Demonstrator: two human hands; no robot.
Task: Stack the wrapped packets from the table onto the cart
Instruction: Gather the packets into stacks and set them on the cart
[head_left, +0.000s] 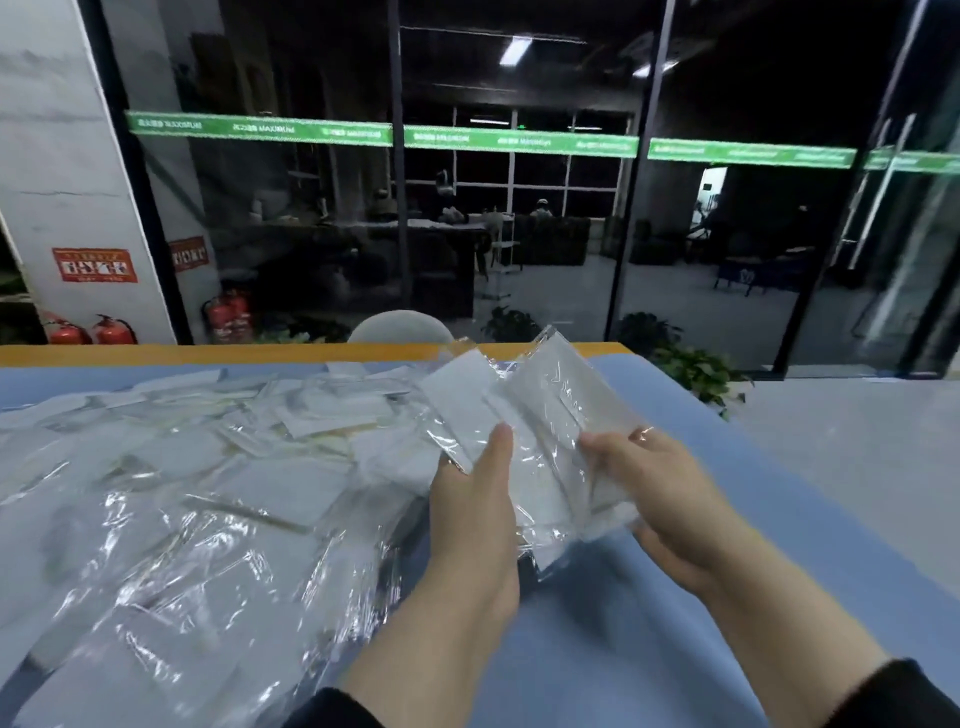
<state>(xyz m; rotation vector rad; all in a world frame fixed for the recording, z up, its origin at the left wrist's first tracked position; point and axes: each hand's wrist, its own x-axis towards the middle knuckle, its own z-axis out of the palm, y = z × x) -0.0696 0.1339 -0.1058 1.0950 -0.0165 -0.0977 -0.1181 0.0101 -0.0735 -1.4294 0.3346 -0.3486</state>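
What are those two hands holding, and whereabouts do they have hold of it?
A small bunch of wrapped packets, fanned out above the table. The left hand grips its lower left edge, thumb on top; the right hand grips the lower right edge.

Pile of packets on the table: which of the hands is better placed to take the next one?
Probably left. The left hand borders the pile; the right hand, also gripping the held packets, is on the far side.
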